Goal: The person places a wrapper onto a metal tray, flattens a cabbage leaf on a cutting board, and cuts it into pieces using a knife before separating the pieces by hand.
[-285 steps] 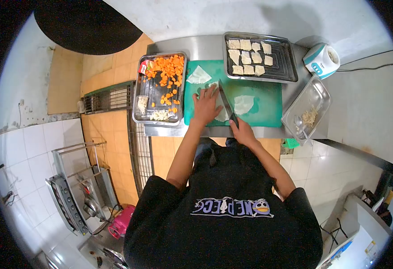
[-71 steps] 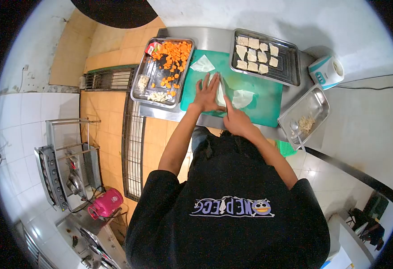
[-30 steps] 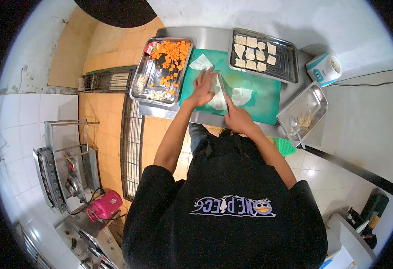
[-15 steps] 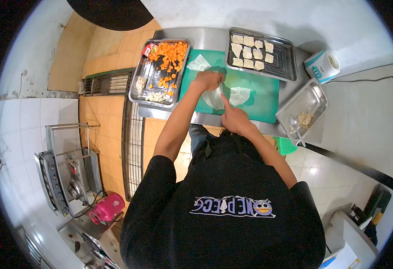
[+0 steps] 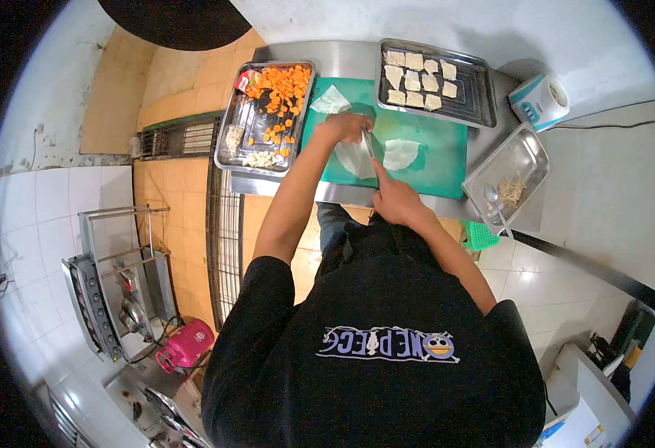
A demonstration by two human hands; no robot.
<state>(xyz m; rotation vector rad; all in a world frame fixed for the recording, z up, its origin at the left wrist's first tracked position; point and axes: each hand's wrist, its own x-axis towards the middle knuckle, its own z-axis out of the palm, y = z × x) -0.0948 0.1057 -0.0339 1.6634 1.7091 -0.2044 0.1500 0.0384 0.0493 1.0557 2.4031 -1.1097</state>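
Note:
My left hand (image 5: 348,127) bends its fingers down over the far end of a thin white wrapper sheet (image 5: 354,159) on a green cutting board (image 5: 439,160). A knife (image 5: 369,143) is gripped in my right hand (image 5: 397,201), its blade pointing away from me. The blade lies along the right edge of that sheet, close to my left fingertips. To the right of the knife lies a separate wrapper piece (image 5: 401,154). Another white piece (image 5: 330,101) rests near the board's far left corner. My left fingertips are partly hidden.
At left, a metal tray (image 5: 232,112) holds orange carrot pieces (image 5: 286,84) and pale chopped bits. A dark tray (image 5: 476,93) with several pale squares overlaps the board's far right. A steel pan (image 5: 529,149) with shredded food and a spoon (image 5: 497,211) stands right, near a paper roll (image 5: 540,103).
The knife and my right hand have shifted slightly right and toward me. My left hand keeps its place on the sheet. The whole view has tilted a little.

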